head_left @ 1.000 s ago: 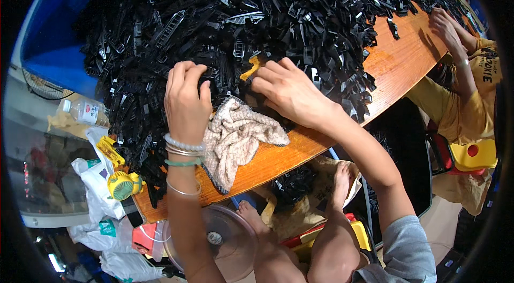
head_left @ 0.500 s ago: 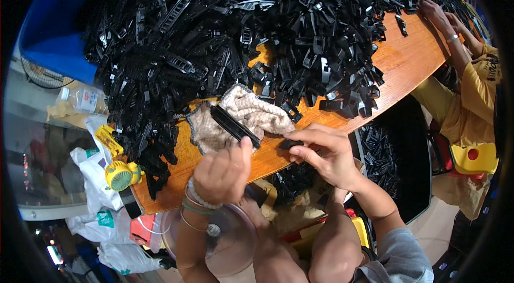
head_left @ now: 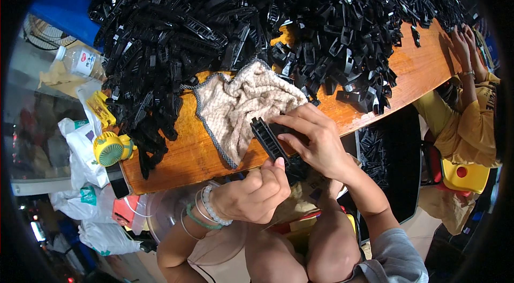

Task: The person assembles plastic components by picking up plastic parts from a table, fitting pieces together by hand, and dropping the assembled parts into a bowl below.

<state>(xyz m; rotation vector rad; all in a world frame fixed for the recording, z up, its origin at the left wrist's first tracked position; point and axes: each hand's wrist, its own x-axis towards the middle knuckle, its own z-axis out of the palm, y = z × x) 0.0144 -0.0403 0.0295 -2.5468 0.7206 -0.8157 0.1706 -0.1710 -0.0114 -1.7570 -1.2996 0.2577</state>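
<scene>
Nearest to me, my left hand [head_left: 256, 193] is curled into a loose fist just past my knees, beaded bracelets at its wrist, with the thumb pressed against the near end of a long ribbed black plastic part [head_left: 272, 144]. My right hand [head_left: 317, 141] lies over the same part from the right, fingers wrapped across its middle and far end, so both hands are clenched on it and it hangs tilted in the air just off the near edge of the wooden table [head_left: 407, 85]. Just beyond the part, a beige cloth with a grey hem [head_left: 241, 109] lies crumpled on the table, its near corner drooping toward the edge. To the left of the cloth, at the table's corner, a small yellow and green hand fan [head_left: 111, 148] sits beside white plastic bags [head_left: 80, 149]. Past the cloth, a big heap of black plastic parts [head_left: 257, 20] covers most of the tabletop, touching the cloth's far side. A clear bottle [head_left: 80, 61] lies off to the far left. At the far right, another person in a yellow sleeve [head_left: 471, 122] has hands resting at the table edge.
</scene>
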